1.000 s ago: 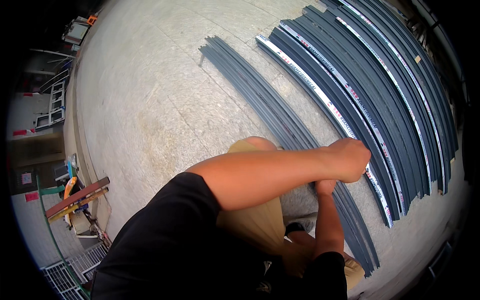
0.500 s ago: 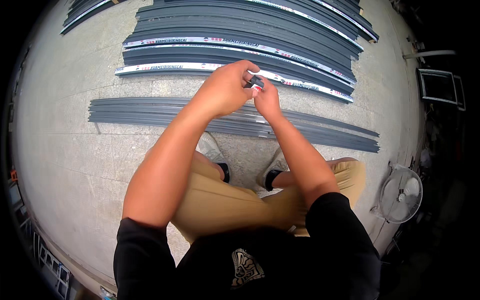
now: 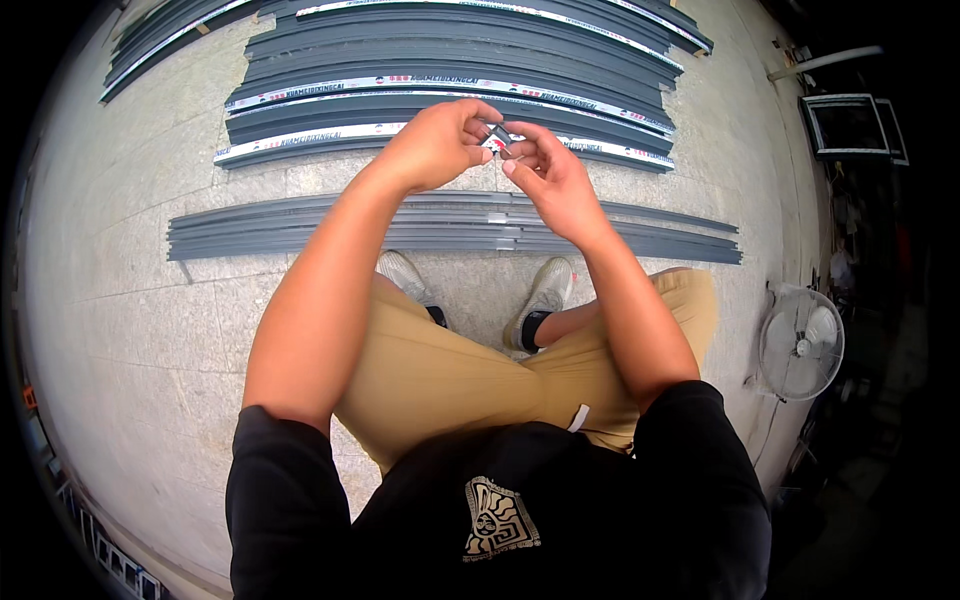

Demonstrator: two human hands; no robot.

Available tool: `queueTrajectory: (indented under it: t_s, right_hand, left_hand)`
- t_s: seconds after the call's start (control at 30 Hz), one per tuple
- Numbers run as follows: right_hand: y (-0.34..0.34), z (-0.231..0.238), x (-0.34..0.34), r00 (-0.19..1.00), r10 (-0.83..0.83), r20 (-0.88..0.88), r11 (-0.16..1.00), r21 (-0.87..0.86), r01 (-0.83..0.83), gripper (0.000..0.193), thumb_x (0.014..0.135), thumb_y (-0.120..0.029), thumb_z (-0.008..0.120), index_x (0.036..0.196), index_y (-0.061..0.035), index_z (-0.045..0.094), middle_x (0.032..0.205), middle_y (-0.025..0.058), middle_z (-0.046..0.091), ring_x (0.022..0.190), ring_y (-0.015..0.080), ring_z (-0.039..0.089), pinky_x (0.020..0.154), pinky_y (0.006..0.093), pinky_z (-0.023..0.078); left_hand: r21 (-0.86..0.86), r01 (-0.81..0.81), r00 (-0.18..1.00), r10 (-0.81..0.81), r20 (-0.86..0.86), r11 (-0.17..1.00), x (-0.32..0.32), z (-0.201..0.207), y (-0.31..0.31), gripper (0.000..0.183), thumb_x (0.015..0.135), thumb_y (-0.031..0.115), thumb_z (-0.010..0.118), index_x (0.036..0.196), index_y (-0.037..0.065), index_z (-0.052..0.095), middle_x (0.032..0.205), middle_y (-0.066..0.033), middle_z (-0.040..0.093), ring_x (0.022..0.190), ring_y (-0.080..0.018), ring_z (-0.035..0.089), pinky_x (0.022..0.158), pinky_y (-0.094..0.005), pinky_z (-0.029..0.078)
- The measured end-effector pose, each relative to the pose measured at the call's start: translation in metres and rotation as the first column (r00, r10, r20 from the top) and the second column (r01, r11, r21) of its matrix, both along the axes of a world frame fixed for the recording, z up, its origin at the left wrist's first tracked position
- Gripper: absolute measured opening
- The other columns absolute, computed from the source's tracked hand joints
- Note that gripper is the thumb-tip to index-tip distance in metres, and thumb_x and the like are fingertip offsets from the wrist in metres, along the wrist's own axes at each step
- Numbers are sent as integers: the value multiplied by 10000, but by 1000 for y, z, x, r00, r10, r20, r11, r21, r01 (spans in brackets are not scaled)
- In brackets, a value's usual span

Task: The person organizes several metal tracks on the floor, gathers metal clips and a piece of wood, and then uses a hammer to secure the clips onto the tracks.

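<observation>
Over the gap between the floor stacks, both my hands are raised close together. My left hand [image 3: 438, 148] is closed around a small dark grey piece with a white and red face [image 3: 495, 144], pinching it between thumb and fingers. It looks like a short offcut of profile, though fingers cover much of it. My right hand [image 3: 560, 188] meets its right side, fingers curled in and thumb just below. Something thin seems to lie at those fingertips, too small to make out.
Just ahead of my shoes [image 3: 545, 290] lies a row of long grey profiles [image 3: 270, 235]. Beyond it is a larger stack of dark profiles [image 3: 450, 60] with printed white strips. At far left is another stack [image 3: 160, 40]. A round fan [image 3: 803, 345] stands at right.
My right hand has opened its grip somewhat and shifted slightly right, with its thumb lower. The small piece now shows more of its white and red face. The whole view has shifted a little.
</observation>
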State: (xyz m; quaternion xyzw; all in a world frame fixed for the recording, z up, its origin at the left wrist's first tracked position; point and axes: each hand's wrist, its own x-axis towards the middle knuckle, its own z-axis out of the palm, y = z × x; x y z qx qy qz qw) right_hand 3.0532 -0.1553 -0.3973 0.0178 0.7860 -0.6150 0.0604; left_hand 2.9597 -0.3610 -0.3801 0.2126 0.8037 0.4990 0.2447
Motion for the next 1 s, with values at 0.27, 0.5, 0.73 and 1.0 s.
queueTrajectory:
  t_s: [0.27,0.5,0.73,1.0]
  right_hand:
    - [7,18,14,944,145,-296,897,443,1,494,940,-37,755,1414,-152,672,1030,64,695,868,185,691,792,339,574]
    - [7,18,15,929,167,-332,822,566,54,420,882,-84,822,1282,-184,740,998,74,685,799,249,679,724,393,570]
    - [12,9,14,878,111,-466,863,483,147,383,860,-91,852,1226,-138,749,1081,77,683,818,228,668,731,374,575]
    - [18,1,15,910,85,-406,900,422,104,370,862,-112,859,1216,-107,750,1114,82,700,815,204,680,760,359,580]
  left_hand:
    - [196,34,899,-115,422,980,-4,-1,-3,465,1051,112,645,1504,47,562,1120,-60,689,965,-132,646,931,-301,545]
    - [245,71,831,-193,522,967,-3,-6,-3,468,1085,155,582,1537,45,529,1225,-135,715,1041,-168,675,952,-307,551]
    - [163,92,850,-163,500,982,-5,0,0,459,1105,206,568,1536,50,539,1216,-146,725,1085,-175,680,1009,-304,554]
    - [91,153,908,-177,379,984,-15,-12,7,384,1102,211,614,1453,54,623,1210,-91,731,1041,-143,672,999,-316,563]
